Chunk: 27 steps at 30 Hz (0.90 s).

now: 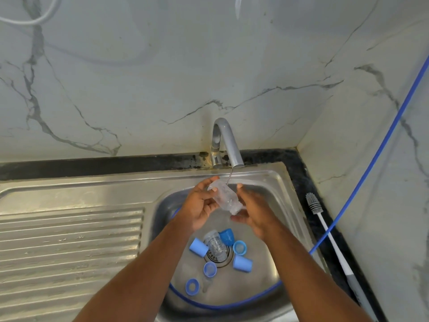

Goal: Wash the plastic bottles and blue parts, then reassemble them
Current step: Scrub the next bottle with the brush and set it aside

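Note:
A clear plastic bottle lies tilted between both hands, under a thin stream from the grey tap. My left hand grips its upper end and my right hand cups its lower end. Down in the steel sink basin a second clear bottle lies over the drain. Around it sit several blue parts: a light blue cap, a dark blue cup, a ring, another cap, a small ring and a collar.
A blue hose runs down the right wall and curls round the basin. A white-handled bottle brush lies on the dark counter at the right. The ribbed drainboard is to the left. Marble wall stands behind.

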Available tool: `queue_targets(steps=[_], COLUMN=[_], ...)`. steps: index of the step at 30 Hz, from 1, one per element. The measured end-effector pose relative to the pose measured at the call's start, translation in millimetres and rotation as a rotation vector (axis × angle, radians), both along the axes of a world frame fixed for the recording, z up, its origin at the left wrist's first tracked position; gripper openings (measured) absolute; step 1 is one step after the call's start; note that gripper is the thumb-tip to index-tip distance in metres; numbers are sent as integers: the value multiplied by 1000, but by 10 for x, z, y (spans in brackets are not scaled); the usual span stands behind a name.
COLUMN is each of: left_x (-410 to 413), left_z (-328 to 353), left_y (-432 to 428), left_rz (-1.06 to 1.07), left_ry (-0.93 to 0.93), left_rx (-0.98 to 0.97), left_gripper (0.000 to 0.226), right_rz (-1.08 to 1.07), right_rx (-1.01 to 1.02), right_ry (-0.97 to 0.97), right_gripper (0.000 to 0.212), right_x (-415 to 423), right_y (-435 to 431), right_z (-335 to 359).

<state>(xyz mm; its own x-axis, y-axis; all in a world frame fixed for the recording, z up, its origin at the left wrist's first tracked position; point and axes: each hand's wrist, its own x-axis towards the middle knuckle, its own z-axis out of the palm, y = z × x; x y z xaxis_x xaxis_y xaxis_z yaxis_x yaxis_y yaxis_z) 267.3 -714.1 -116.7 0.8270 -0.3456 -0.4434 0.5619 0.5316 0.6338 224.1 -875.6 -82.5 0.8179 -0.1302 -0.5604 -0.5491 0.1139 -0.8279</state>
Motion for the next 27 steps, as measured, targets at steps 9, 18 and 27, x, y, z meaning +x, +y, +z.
queue_targets(steps=[9,18,27], left_x=[-32,-71,-239], left_z=[-104,-208,-306], left_y=[-125,-61,225], left_rz=[-121,-66,-166], left_ry=[-45,14,138], left_rx=[273,371,388], left_gripper=[31,22,28], right_rz=[-70,-48,87], right_rx=[-1,-171,-469], right_ry=[-85,-318,-429], right_gripper=[27,49,32], right_x=[-82,-140,-2], right_y=[-240,-126,241], right_z=[-223,-223,-133])
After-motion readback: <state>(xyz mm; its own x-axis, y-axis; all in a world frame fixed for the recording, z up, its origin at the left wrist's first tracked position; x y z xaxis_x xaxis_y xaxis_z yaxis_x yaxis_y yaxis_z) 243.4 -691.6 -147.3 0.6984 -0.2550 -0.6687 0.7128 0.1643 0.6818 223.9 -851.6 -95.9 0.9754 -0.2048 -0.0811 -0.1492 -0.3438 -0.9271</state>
